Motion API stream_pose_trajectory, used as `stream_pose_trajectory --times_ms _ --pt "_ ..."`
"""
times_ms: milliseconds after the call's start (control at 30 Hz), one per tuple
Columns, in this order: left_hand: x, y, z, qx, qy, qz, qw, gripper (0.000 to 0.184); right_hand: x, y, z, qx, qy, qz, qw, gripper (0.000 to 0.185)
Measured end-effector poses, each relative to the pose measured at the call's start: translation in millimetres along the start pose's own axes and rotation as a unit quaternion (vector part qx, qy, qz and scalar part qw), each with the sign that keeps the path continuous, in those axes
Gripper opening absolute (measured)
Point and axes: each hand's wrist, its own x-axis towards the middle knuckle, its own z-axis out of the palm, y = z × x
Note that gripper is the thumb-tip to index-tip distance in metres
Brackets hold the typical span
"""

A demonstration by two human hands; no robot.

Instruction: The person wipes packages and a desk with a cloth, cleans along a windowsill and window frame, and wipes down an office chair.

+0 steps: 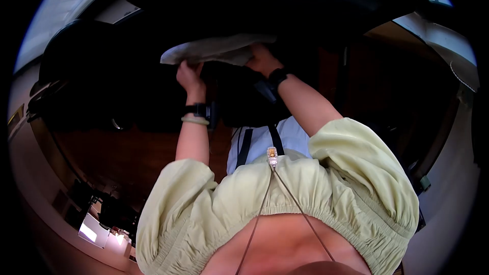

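Note:
A whitish, thin piece of what looks like cloth (214, 47) stretches sideways in front of a very dark area. Its left end is broad and rounded, and its right end narrows. At its lower left edge, my left hand (190, 75) pinches it with fingers closed. My right hand (263, 60) grips it near the right end, the fingers partly hidden by the material. Each wrist wears a black band, and a pale bangle (195, 120) sits below the left one.
A large black padded-looking surface (285, 0) spans the top, its shape mostly lost in shadow. Brown wooden floor (127, 150) shows below. A bright window or lamp area (91, 230) is at lower left, and a pale wall (453, 214) stands at right.

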Motion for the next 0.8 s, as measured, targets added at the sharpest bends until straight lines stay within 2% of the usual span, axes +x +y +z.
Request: stream_pose_trajectory --times_ms 100,133,167,200,233,267,300,333,367,400,433,467,500,567,600,633,667,733,800 --pt "-7 -20 -15 0.022 0.017 -0.005 1.0 0.031 29 28 -28 0.043 0.035 0.037 0.998 0.04" --pt "-9 -29 -9 0.042 0.011 -0.001 0.999 0.031 52 40 -65 -0.076 -0.001 -0.056 0.995 0.043" --pt "-11 -38 -1 0.061 0.004 0.001 0.998 0.03 82 47 -122 -0.196 -0.037 -0.147 0.969 0.045" --pt "-10 -52 11 0.049 -0.04 -0.004 0.998 0.031 66 30 -137 -0.38 -0.007 -0.182 0.907 0.048" --pt "-6 -67 27 0.035 -0.082 -0.008 0.996 0.032 48 12 -151 -0.547 0.036 -0.21 0.809 0.051" --pt "-2 -83 40 0.022 -0.125 -0.011 0.992 0.034 -2 -23 -131 -0.739 0.139 -0.173 0.637 0.055" --pt "0 -103 54 -0.011 -0.17 -0.039 0.985 0.036 -17 -41 -146 -0.748 0.153 -0.17 0.623 0.056" --pt "6 -133 65 0.163 -0.256 0.029 0.952 0.036 -29 -58 -164 -0.757 0.167 -0.167 0.609 0.058" --pt "11 -163 76 0.316 -0.319 0.122 0.885 0.036 -42 -70 -178 -0.776 0.239 -0.065 0.58 0.057" --pt "7 -186 89 0.193 -0.373 -0.058 0.906 0.035 -60 -83 -177 -0.782 0.283 -0.023 0.555 0.057" --pt "-9 -189 106 0.171 -0.376 -0.154 0.897 0.032 -46 -82 -260 -0.784 0.276 -0.072 0.551 0.065" --pt "-24 -187 121 0.147 -0.377 -0.248 0.88 0.03 -58 -84 -271 -0.756 0.296 -0.089 0.576 0.058" --pt "-34 -190 127 0.13 -0.358 -0.272 0.884 0.03 -70 -86 -281 -0.727 0.315 -0.109 0.601 0.053" --pt "-40 -201 131 0.098 -0.32 -0.318 0.887 0.031 -52 -76 -286 -0.796 0.297 -0.104 0.517 0.051" --pt "-26 -220 121 0.203 -0.372 -0.193 0.885 0.032 -39 -72 -287 -0.827 0.287 -0.103 0.472 0.05" --pt "-4 -248 105 0.301 -0.415 -0.063 0.856 0.034 -27 -68 -286 -0.855 0.277 -0.101 0.426 0.049" --pt "14 -262 89 0.391 -0.446 0.07 0.802 0.036 -14 -62 -284 -0.881 0.266 -0.1 0.379 0.048" --pt "33 -210 73 0.518 -0.399 -0.012 0.757 0.038 7 -40 -277 -0.925 0.234 -0.094 0.284 0.047" --pt "40 -131 64 0.659 -0.332 -0.063 0.672 0.04 26 -24 -197 -0.846 0.226 -0.124 0.467 0.036"
